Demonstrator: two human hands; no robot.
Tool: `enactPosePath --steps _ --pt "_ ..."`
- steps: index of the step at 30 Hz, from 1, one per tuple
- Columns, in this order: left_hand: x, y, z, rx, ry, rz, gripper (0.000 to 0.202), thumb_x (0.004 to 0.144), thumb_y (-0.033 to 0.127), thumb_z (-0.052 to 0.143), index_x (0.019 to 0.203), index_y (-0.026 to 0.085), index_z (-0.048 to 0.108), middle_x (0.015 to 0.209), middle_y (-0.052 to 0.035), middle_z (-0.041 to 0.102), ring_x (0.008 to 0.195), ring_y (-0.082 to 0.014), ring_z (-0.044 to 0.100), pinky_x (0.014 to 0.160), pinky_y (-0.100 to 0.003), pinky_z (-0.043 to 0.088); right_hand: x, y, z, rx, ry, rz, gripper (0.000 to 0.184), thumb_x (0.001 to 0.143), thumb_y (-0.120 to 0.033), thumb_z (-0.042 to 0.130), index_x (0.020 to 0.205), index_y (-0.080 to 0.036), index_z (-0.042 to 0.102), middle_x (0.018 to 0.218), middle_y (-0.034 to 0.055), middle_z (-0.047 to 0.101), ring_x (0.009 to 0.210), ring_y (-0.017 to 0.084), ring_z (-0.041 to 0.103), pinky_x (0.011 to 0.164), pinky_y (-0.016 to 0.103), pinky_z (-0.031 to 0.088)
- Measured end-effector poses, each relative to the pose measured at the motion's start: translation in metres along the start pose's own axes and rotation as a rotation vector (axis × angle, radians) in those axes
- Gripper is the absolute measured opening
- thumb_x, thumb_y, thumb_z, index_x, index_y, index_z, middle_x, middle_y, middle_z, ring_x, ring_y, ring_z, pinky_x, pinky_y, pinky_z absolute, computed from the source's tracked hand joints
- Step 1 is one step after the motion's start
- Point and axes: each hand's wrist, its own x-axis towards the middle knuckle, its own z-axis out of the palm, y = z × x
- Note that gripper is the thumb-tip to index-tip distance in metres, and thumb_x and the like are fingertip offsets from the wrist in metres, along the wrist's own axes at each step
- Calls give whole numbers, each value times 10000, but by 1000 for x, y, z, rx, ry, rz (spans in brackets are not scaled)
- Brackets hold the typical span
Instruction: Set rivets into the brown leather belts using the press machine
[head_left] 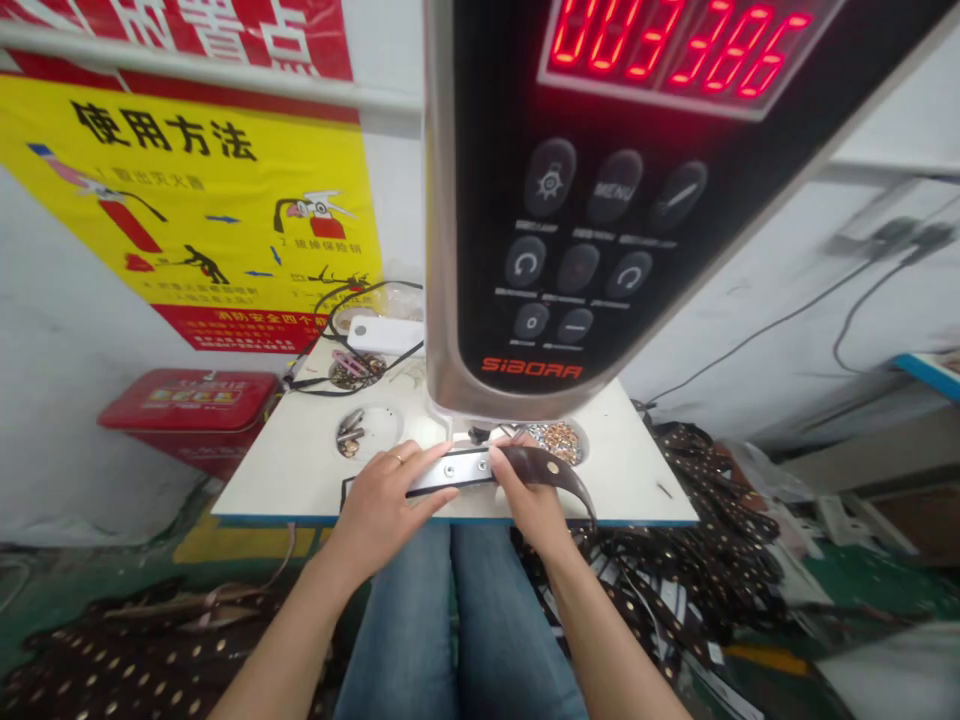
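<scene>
The machine's control panel (577, 200) loomed closest, above a brown leather strap (547, 470) lying roughly crosswise on the worktop (285, 490). The right hand (532, 500) pinched the strap between narrowly closed fingers; the left hand (379, 505) lay spread, farther off, on a steel strip (450, 472) in line with it.

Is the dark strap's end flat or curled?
Curled: the dark strap end arches up from the right hand, its tip bending down toward the front edge of the white table.

The leather strap end (546, 468) under my fingers (510, 465) was dark brown, and the heaped straps (697, 545) were dark brown dotted with gold. My jeans (457, 620) were blue, the machine panel (592, 250) black with red digits, the fire-extinguisher poster (187, 200) yellow and red.
</scene>
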Motion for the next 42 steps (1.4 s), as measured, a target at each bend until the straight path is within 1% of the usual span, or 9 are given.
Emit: enactPosePath --steps 4,8,15,21,24,27,32,37,42 --pt "5 -17 3 -73 -82 -77 452 908 451 557 1313 249 560 1040 -61 649 941 -220 622 802 -310 496 13 12 6 28 -51 99 223 837 -423 571 917 -219 611 891 22 649 878 222 611 813 327 470" --pt "4 -29 4 -135 -101 -79 462 912 480 538 1323 270 550 1025 -46 647 923 -211 622 781 -293 490 15 14 9 73 -69 150 182 817 -377 576 894 -220 622 907 23 669 938 234 616 867 341 466" --pt "4 -31 11 -147 -87 -65 466 926 503 501 1318 257 557 1012 -49 644 891 -203 614 779 -298 474 14 16 5 -1 -49 192 222 814 -430 584 888 -226 629 906 28 670 995 250 604 909 363 449" --pt "4 -35 16 -151 -74 -71 438 918 457 541 1302 249 572 1002 -48 652 878 -200 615 750 -286 482 16 17 6 1 -45 218 235 807 -459 569 835 -229 610 853 21 651 929 244 606 872 354 456" --pt "5 -30 12 -107 -35 -46 473 911 478 542 1308 222 567 1019 -65 657 884 -214 612 754 -305 486 16 10 10 53 -22 216 239 817 -464 559 811 -227 590 820 16 637 882 235 599 835 345 464" --pt "1 -13 4 -51 35 17 505 912 496 530 1322 202 552 1037 -77 657 880 -218 600 781 -327 481 6 -4 9 92 33 159 238 852 -458 541 793 -229 567 801 8 618 844 214 592 793 324 469" --pt "-13 11 -1 -20 42 125 518 931 457 509 1383 205 479 957 -72 643 859 -207 594 776 -312 487 -15 -21 -9 75 -143 99 200 795 -396 665 871 -225 595 786 -15 625 739 177 596 694 285 473" --pt "-2 -9 2 -39 -28 3 524 891 483 575 1342 222 531 1012 -66 661 900 -211 632 778 -288 508 2 -6 -19 -15 -20 69 184 815 -408 627 826 -226 606 817 -1 633 811 198 601 776 313 471" --pt "12 -32 4 -74 -95 -48 578 865 619 515 1279 225 600 1027 -73 680 920 -228 650 773 -291 522 17 10 -12 -24 -86 147 277 823 -492 610 891 -224 625 868 27 663 829 229 616 792 348 480"
